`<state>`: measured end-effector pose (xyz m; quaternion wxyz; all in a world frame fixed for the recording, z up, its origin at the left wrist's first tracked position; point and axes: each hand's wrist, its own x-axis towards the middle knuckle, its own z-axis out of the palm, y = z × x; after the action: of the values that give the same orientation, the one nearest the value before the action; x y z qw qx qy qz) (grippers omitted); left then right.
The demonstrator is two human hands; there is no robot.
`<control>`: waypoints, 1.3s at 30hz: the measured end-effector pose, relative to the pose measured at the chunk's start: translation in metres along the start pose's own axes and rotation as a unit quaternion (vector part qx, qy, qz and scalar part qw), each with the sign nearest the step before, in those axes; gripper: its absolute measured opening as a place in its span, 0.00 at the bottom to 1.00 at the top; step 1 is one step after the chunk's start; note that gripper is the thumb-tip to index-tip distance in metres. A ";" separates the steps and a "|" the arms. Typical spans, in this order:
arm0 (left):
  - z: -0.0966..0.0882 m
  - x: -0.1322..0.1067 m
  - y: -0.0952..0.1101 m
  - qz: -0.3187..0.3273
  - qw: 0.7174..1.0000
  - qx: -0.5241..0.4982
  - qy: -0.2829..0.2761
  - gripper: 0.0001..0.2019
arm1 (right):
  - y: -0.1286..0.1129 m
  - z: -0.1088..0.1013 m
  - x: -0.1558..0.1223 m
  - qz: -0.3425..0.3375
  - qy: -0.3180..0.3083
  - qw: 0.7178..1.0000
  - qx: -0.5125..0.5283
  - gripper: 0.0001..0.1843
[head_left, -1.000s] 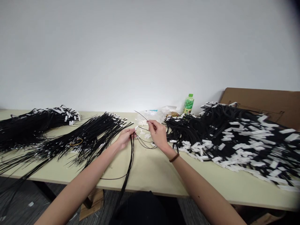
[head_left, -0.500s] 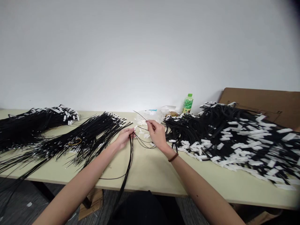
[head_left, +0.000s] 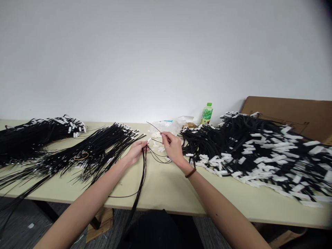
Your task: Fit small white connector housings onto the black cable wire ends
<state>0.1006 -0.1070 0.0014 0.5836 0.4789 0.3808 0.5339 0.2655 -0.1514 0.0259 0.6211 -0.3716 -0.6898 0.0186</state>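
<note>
Near the middle of the table, my left hand [head_left: 138, 151] is closed on a white connector with black wires [head_left: 142, 176] hanging from it over the front edge. My right hand [head_left: 172, 147] pinches a single thin black wire [head_left: 153, 127], its free end pointing up and to the left. Thin wire loops curve between the two hands. Several small white connectors [head_left: 158, 146] lie on the table just behind and between them. The fingertips of both hands partly hide what they grip.
Bundles of black wires with white ends [head_left: 103, 141] lie at left, one with a yellow band [head_left: 81, 156]. A large pile of black cables with white connectors [head_left: 254, 152] covers the right. Behind stand a clear plastic bag [head_left: 168, 127], a green-capped bottle [head_left: 206, 114] and cardboard [head_left: 280, 110].
The hands keep nearly the same pose and grip. The whole view has shifted very slightly.
</note>
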 end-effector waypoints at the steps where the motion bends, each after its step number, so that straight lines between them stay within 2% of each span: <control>1: 0.000 0.000 0.000 0.000 1.000 0.000 0.000 0.09 | 0.000 0.000 0.000 -0.001 0.000 1.000 0.000 0.13; 39: -0.002 0.002 -0.001 -0.004 1.000 0.008 0.001 0.09 | -0.005 0.000 -0.001 0.003 -0.014 1.000 0.001 0.13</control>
<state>0.0993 -0.1048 -0.0003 0.5810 0.4816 0.3877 0.5293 0.2628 -0.1553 0.0278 0.6116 -0.3731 -0.6972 0.0260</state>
